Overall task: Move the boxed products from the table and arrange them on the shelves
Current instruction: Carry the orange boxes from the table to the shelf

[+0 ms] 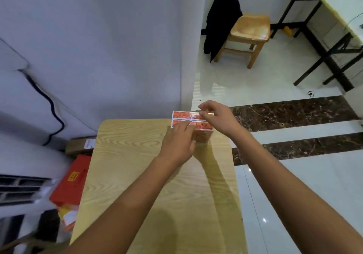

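A light wood-grain table [157,185] fills the lower centre of the frame, with white wall behind and glossy tile floor [294,194] at right. Two orange printed boxes stand side by side at the table's far edge, centre frame. The right hand [218,116] pinches the far box [182,115] at its right end. The left hand [176,142] lies over the near box [204,126]; whether it grips cannot be told. A wooden stool [249,28] stands at upper right.
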